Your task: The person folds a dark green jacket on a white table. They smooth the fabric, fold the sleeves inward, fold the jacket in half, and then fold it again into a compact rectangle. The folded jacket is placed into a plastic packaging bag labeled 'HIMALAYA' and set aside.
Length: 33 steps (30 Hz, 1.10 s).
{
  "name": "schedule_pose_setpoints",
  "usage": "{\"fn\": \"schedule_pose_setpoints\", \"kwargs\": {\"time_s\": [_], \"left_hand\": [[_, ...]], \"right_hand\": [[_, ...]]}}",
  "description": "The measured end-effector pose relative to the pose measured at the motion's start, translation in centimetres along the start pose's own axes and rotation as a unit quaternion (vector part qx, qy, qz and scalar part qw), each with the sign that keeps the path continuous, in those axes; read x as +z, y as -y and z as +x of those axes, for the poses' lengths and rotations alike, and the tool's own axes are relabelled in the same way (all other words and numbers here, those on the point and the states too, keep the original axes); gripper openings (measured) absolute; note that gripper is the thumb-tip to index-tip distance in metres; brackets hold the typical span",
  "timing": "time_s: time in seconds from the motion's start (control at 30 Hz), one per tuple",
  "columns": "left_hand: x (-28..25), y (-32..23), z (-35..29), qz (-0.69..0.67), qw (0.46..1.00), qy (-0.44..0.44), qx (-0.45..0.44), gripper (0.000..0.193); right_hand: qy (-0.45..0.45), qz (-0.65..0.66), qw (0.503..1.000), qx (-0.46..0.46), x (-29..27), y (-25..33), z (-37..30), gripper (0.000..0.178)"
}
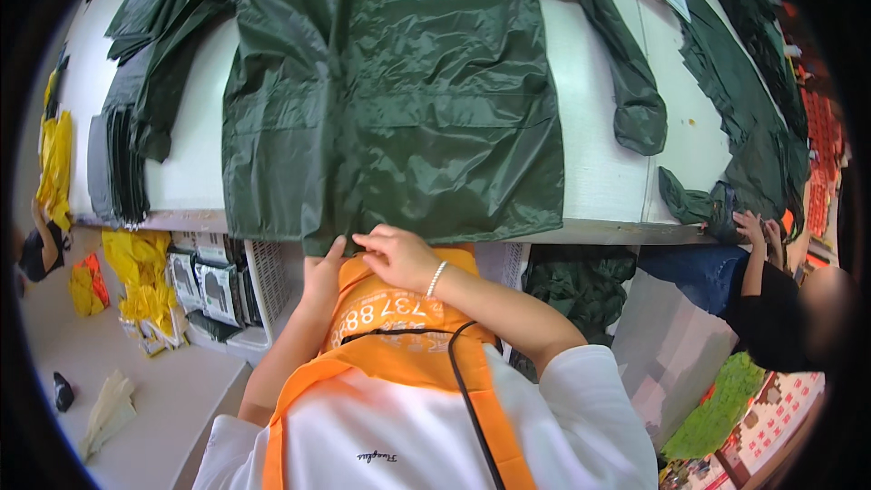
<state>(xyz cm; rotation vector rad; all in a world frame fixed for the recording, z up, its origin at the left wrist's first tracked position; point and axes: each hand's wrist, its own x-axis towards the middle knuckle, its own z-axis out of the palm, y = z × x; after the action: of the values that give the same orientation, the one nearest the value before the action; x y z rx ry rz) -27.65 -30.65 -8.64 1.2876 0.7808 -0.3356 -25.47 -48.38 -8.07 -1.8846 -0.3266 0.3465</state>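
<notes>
A dark green raincoat jacket (435,118) lies spread on the white table in front of me, its hem at the near edge and its sleeves out to both sides. The lower end of its front flap hangs slightly over the edge. My left hand (324,274) is closed on that flap's bottom corner, thumb on top. Close beside it, my right hand (401,257) has its fingers curled at the hem, the fingertips on the fabric. A beaded bracelet (436,279) is on my right wrist.
Folded dark green pieces (118,163) are stacked at the left. More green garments (744,100) lie at the right, where another person's hand (751,227) touches one. Below the table are a white crate (269,283), packaged garments (218,290) and yellow garments (141,272).
</notes>
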Motion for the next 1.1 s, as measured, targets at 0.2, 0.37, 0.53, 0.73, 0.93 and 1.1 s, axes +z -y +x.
{"fn": "schedule_pose_setpoints", "kwargs": {"time_s": [0.2, 0.37, 0.53, 0.73, 0.93, 1.1], "left_hand": [[-10.3, 5.2, 1.2, 0.154, 0.978, -0.139, -0.001, 0.032], [-12.7, 2.9, -1.0, 0.309, 0.914, -0.106, -0.240, 0.047], [-9.9, -8.2, -2.5, 0.681, 0.710, 0.072, -0.162, 0.046], [-3.2, -10.8, 5.8, 0.672, 0.658, 0.034, 0.337, 0.088], [-0.1, -4.7, 5.6, 0.696, 0.667, -0.013, 0.264, 0.098], [-0.6, -5.3, 3.7, 0.601, 0.741, 0.098, 0.283, 0.084]], "right_hand": [[-0.571, -0.215, 0.792, -0.033, -28.3, -6.9, 2.9, 0.009], [-0.352, -0.445, 0.719, 0.402, -47.9, -21.9, -5.5, 0.021], [-0.076, -0.617, 0.668, 0.409, -51.3, -31.6, -7.8, 0.037], [-0.332, -0.475, 0.716, 0.390, -58.2, -34.3, -10.7, 0.041], [-0.485, -0.048, 0.870, 0.076, -45.6, -18.5, 9.2, 0.023], [-0.312, 0.228, 0.921, 0.053, -16.4, -4.3, 25.2, 0.016]]}}
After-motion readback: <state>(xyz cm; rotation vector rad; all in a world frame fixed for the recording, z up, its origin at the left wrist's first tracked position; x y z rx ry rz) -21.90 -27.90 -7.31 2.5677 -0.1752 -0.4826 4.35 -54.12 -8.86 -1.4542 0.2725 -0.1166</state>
